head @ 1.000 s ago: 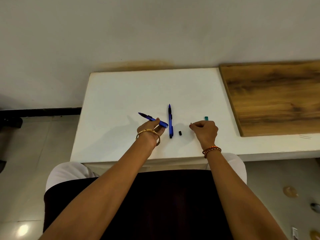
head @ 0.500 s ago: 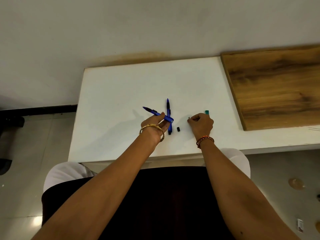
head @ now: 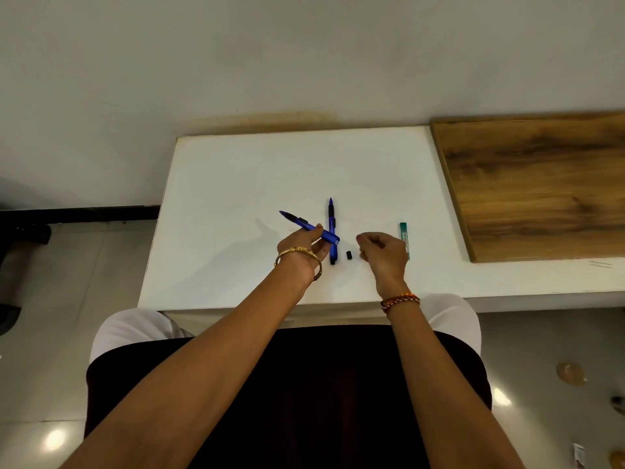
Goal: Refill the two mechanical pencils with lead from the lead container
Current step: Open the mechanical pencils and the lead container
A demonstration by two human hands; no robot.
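Note:
My left hand (head: 304, 247) grips a blue mechanical pencil (head: 299, 224) above the white table (head: 250, 170), tip pointing far left, uncapped rear end toward the right. That rear end crosses over the second blue pencil (head: 331, 214), which lies flat with its tip pointing away from me. A small black cap (head: 348, 255) lies just right of the lying pencil. My right hand (head: 385, 257) hovers beside the cap with thumb and fingertips pinched; any lead between them is too thin to make out. The green lead container (head: 403, 231) lies flat at that hand's right.
A brown wooden board (head: 534, 184) covers the table's right part. The wall runs along the table's far edge. The table's left edge drops to a tiled floor. My lap in dark cloth is under the near edge.
My right hand has drawn left, off the green container, so more of the container shows. The held pencil's rear end has swung right, over the lying pencil.

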